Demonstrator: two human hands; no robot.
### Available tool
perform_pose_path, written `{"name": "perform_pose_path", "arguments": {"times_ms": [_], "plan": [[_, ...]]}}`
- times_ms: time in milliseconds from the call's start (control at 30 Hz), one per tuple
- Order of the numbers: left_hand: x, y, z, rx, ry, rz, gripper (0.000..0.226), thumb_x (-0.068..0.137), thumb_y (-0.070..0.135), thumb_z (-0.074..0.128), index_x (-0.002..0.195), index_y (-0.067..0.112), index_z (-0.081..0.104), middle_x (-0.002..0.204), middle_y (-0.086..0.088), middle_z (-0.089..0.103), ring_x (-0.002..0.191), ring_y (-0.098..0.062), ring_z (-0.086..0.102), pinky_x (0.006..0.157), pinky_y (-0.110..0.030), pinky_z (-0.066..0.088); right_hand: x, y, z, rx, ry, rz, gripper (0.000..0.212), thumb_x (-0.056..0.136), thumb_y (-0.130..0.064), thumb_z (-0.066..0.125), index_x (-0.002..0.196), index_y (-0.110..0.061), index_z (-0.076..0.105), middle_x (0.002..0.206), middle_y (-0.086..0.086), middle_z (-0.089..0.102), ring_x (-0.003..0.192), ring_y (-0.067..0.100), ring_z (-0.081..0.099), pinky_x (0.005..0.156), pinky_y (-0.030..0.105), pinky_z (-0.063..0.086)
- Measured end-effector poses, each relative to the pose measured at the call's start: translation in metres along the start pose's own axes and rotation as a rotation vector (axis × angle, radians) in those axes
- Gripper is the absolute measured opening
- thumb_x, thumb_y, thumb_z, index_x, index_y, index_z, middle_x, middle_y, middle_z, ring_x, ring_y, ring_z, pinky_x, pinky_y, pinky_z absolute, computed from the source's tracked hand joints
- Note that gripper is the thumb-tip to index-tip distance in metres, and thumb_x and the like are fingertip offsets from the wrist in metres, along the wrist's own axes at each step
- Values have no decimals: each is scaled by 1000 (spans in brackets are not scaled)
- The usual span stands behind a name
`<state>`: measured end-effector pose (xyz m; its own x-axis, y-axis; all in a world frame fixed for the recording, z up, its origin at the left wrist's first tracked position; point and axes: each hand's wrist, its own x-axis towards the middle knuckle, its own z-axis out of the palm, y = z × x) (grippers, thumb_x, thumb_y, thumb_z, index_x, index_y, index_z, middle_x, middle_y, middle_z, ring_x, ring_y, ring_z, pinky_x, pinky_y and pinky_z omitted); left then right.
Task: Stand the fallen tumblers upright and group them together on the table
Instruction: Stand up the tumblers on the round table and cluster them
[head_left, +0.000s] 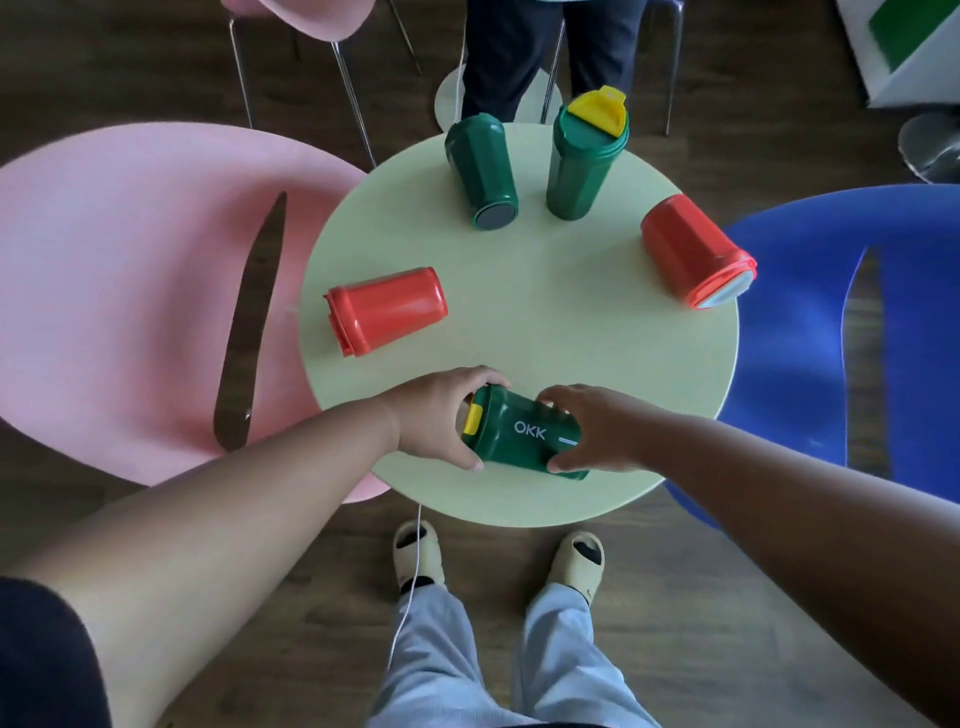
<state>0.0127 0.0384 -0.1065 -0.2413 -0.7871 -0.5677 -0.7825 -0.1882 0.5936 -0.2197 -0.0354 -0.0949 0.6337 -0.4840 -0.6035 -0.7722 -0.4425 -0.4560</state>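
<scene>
Both hands clamped the fallen green tumbler (524, 437) at the near edge of the surface (545, 312); left hand (431, 415) at its lid end, right hand (587, 431) at its base; best pivoted upright there, then slid toward the standing tumbler (582, 156).

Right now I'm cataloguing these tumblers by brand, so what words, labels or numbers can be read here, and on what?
"OKK": white letters on the side of the lying green tumbler, gripped by the left hand and right hand.
A short pale mark beside those letters: too small to read.
The other four tumblers show no readable text.
</scene>
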Motion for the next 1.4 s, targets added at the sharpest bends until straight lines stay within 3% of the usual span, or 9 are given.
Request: {"name": "perform_pose_path", "arguments": {"times_ms": [167,333,433,533,600,700,833,1000,1400], "plan": [[-3,25,-22,29,87,85,95,62,41,86,141,42,34,136,13,40,120,-12,49,103,-33,45,-6,0,-13,15,82,28,76,71,-39,77,138,-31,42,124,-4,60,108,21,57,90,38,48],[3,56,-47,294,126,169,93,62,49,83,140,42,32,126,10,38,106,-12,46,81,-27,43,-4,2,-25,138,125,43,66,80,-36,73,138,-34,42,120,-10,57,104,16,59,90,34,48],[8,70,-55,437,113,165,93,61,54,78,139,42,31,121,5,36,111,-18,46,86,-33,48,-1,0,-34,291,140,79,51,87,-18,63,134,-31,49,114,-9,63,93,15,63,84,32,52],[12,78,-57,558,103,149,92,61,57,74,140,41,28,120,2,36,114,-22,47,91,-39,48,-2,-5,-43,549,169,123,41,87,-2,45,117,-27,59,104,-2,69,90,20,66,84,38,56],[14,82,-57,597,103,146,92,62,57,73,140,41,27,120,2,35,113,-22,47,89,-37,46,-3,-8,-49,722,167,146,36,88,-1,43,108,-23,63,104,8,70,92,24,66,87,41,56],[16,84,-55,618,103,148,92,62,59,72,140,42,26,119,2,35,113,-22,47,91,-37,44,-6,-6,-53,837,131,147,26,92,-8,47,104,-16,68,97,6,67,88,21,63,88,41,54],[17,84,-52,650,126,162,93,63,65,70,141,42,25,120,2,39,111,-22,50,91,-37,42,-5,-1,-50,740,129,126,19,93,-26,56,108,-22,67,99,4,69,91,21,65,88,41,56],[15,79,-50,603,163,144,98,60,73,71,140,38,27,127,6,40,115,-21,53,94,-38,43,-3,0,-47,685,124,147,30,85,-42,61,111,-28,65,100,4,71,95,25,68,89,44,56],[11,77,-47,545,161,109,102,60,79,71,142,39,26,131,6,41,118,-19,52,95,-38,45,-4,-5,-52,594,116,161,27,88,-40,60,111,-27,64,100,7,71,95,25,68,87,42,56]]}}
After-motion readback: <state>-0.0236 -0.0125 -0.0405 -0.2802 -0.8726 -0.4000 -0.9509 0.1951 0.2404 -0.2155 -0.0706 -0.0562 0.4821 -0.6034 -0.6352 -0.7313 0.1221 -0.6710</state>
